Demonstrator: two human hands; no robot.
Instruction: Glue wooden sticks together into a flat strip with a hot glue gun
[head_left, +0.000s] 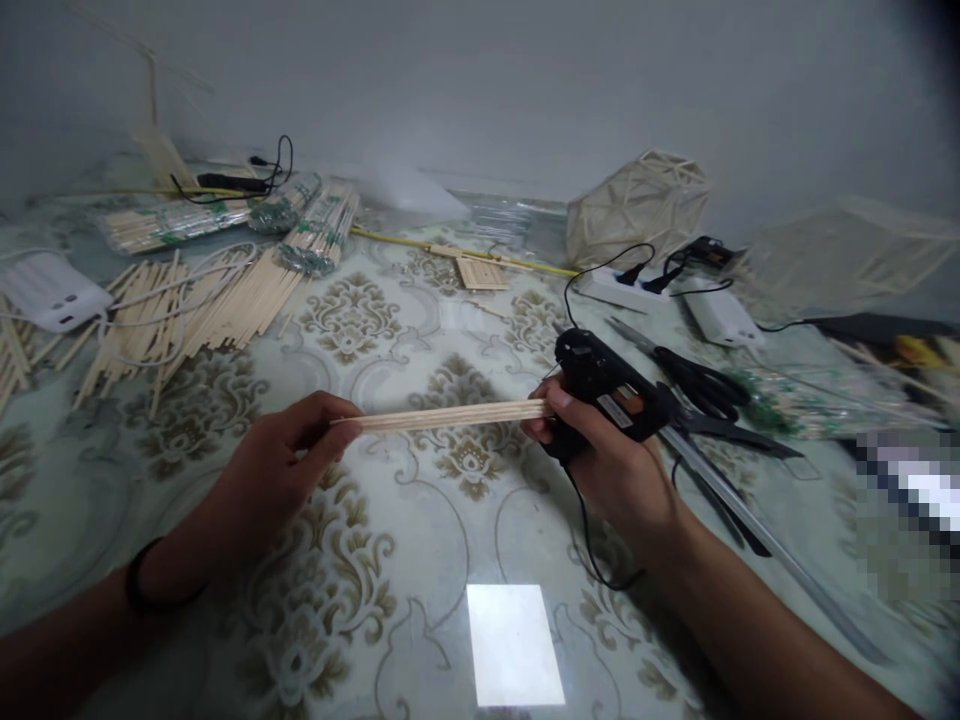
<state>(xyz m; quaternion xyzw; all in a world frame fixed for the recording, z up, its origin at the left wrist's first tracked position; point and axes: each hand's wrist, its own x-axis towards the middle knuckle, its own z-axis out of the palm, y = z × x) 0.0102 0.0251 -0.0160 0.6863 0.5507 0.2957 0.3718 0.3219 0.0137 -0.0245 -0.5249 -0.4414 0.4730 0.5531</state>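
A flat row of wooden sticks [450, 414] stretches level between my two hands above the patterned tablecloth. My left hand [300, 450] is closed, thumb and fingers pinching the left ends of the sticks. At the other end, my right hand [600, 430] pinches the sticks with thumb and fingertip. That same hand also has a black glue gun [611, 390] in it, nozzle end partly hidden from me. A black cord [589, 540] hangs below the right hand. Part of the right fingers is covered by the gun.
Loose wooden sticks [195, 310] and bagged sticks [319, 225] lie at the left. Scissors [697, 385] and a metal ruler [765, 550] are right of my right hand. Behind stand a white power strip [622, 290], a small stick panel [481, 273] and a stick frame [637, 205].
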